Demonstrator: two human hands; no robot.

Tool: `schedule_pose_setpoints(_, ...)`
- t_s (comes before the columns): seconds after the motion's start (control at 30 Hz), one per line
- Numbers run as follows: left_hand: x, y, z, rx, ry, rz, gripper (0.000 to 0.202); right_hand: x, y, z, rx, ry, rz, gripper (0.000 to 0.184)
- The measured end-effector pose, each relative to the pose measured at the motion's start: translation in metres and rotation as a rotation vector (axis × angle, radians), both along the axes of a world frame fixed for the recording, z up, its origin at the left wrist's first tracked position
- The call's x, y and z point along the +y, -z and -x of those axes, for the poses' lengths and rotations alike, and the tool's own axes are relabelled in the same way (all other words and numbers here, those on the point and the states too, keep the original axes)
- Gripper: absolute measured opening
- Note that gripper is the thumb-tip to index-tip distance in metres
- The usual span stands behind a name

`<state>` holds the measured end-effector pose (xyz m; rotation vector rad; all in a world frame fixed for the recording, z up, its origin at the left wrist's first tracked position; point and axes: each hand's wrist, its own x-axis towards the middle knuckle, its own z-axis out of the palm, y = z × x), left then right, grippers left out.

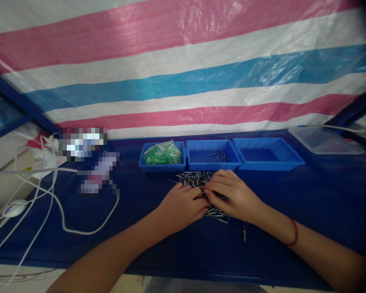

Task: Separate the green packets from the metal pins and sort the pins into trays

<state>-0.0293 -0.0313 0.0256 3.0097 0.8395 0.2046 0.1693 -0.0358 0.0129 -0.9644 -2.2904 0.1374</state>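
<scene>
Landmark for my notes: the middle blue bin (pixel 203 164). I've got the main thing, a loose pile of metal rivets (pixel 198 178), on the dark blue table (pixel 177 260) just on the near side of the middle bin. Both my hands are over it. Left hand (pixel 184 203): near side of the middle bin and a bit left, back of the hand up, fingers curled down onto the pile. Right hand (pixel 232 193): near side, a bit right, fingers bent inward, thumb and forefinger close together, tips next to the left fingers. Is either one pinching a rivet? From here I can't tell; my own fingers hide the tips. A red band (pixel 295 232) circles the right wrist. One single rivet (pixel 244 234) lies apart from the pile, further toward me from the middle bin and rightward. Inside the middle bin, a few scattered rivets (pixel 223 156). Left of it, a bin (pixel 161 167) filled with green packets (pixel 163 154); right of it, another blue bin (pixel 268 166). Clear plastic tray or lid (pixel 326 142) further right. White cables (pixel 88 233) well left; striped sheeting (pixel 186 61) behind.
</scene>
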Motion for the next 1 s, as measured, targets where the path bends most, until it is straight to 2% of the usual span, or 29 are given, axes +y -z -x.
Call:
schedule_pose_setpoints(0.17,-0.0006,0.0036,-0.002,0.012,-0.031,-0.017,0.02,0.0002,0.0005,0.0003,0.005,0.001,0.0,0.01)
schedule_pose_setpoints(0.4,-0.0024,-0.0007,-0.0037,0.007,-0.057,0.043,0.018,-0.0006,-0.0001,0.0009,0.008,0.013,0.005,0.012)
schedule_pose_setpoints(0.63,-0.0051,0.0024,-0.0048,0.029,-0.063,-0.01,0.018,0.0,0.0005,0.0005,0.008,0.01,-0.009,0.011)
schedule_pose_setpoints(0.83,-0.0057,-0.0016,-0.0045,0.0,-0.074,0.03,0.02,0.0004,-0.0002,0.0001,0.0,0.0,-0.001,0.012)
schedule_pose_setpoints(1.0,-0.0058,0.0006,-0.005,0.0,-0.076,0.027,0.021,0.0007,-0.0005,-0.0007,0.014,0.012,-0.014,0.012)
